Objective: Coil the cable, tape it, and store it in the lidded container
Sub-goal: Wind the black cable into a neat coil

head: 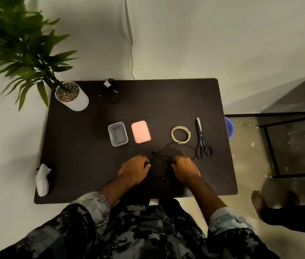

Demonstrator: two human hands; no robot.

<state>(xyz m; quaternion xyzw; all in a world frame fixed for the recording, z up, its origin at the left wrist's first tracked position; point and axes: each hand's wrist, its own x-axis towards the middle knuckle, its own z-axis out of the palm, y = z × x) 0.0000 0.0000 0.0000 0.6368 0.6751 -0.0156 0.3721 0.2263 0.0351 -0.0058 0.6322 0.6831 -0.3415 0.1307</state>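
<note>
A thin black cable lies in loose loops on the dark table, near the front middle. My left hand and my right hand rest on either side of the loops, and each pinches a part of the cable. Behind them stands a clear plastic container, uncovered, and to its right lies its pink lid. A roll of pale tape lies flat to the right, touching the cable's far loop. Black-handled scissors lie beside the tape.
A potted plant in a white pot stands at the table's back left corner. Another dark bundle of cable lies at the back edge. A white cloth object sits at the front left edge. A black metal frame and someone's bare foot are to the right.
</note>
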